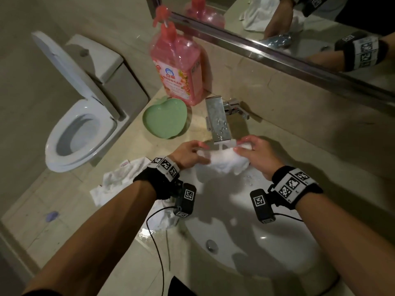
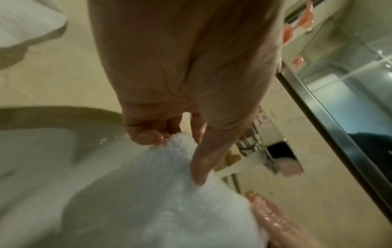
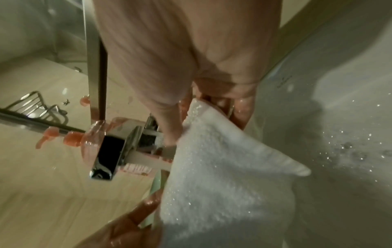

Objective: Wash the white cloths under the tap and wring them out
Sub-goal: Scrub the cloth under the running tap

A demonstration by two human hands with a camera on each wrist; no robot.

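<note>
A wet white cloth [image 1: 224,162] hangs stretched between my two hands under the chrome tap [image 1: 218,120], over the white sink [image 1: 277,242]. Water runs from the spout onto it. My left hand [image 1: 192,153] pinches the cloth's left end; in the left wrist view the thumb and fingers [image 2: 148,136] grip the cloth [image 2: 161,198]. My right hand [image 1: 254,153] grips the right end, the cloth [image 3: 222,176] held between its thumb and fingers [image 3: 241,109]. More white cloths [image 1: 119,178] lie crumpled on the counter to the left of the sink.
A pink soap pump bottle [image 1: 177,69] stands behind the tap, with a green apple-shaped dish [image 1: 164,119] beside it. A mirror [image 1: 299,28] runs along the back wall. An open toilet [image 1: 79,129] stands to the left. The counter near the sink's front edge is wet.
</note>
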